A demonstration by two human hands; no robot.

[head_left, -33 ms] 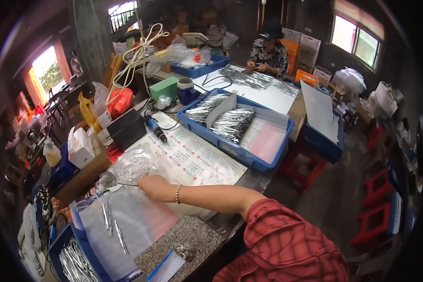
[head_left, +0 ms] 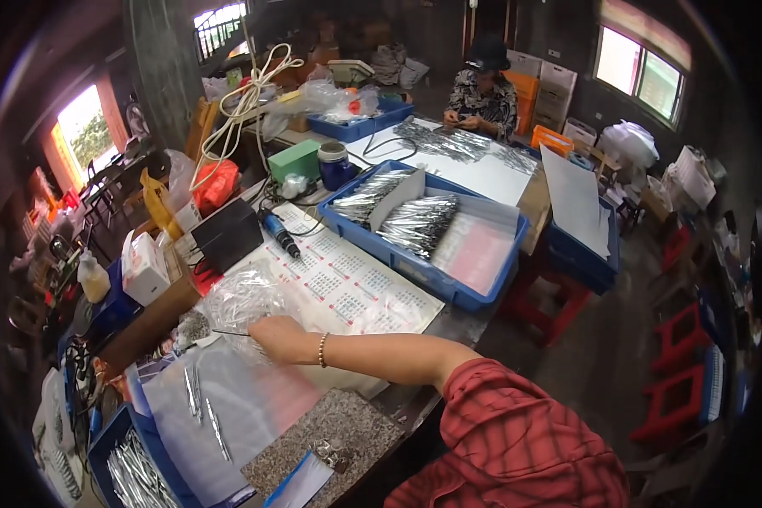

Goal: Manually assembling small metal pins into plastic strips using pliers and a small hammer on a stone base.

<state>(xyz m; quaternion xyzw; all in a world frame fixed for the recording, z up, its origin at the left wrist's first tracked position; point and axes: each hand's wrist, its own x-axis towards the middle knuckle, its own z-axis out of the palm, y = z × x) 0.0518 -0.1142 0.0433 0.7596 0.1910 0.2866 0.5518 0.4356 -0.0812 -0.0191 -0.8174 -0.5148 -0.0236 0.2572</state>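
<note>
My right hand (head_left: 281, 337) reaches left across the table from a red checked sleeve, with a bead bracelet at the wrist. Its fingers pinch a thin dark metal pin (head_left: 229, 333) that points left. The hand lies at the lower edge of a crumpled clear plastic bag (head_left: 239, 298) with small metal bits in it. Just below the hand a clear plastic sheet (head_left: 254, 406) carries a few loose metal pins (head_left: 199, 396). My left hand is out of sight.
A blue tray (head_left: 483, 292) with bagged metal pins stands to the right on a printed calendar sheet (head_left: 347, 284). Another blue bin of pins (head_left: 131, 470) sits lower left. A black box (head_left: 229, 233), a blue-handled tool (head_left: 279, 234) and a seated person (head_left: 483, 93) lie beyond. Red stools (head_left: 677, 398) stand at right.
</note>
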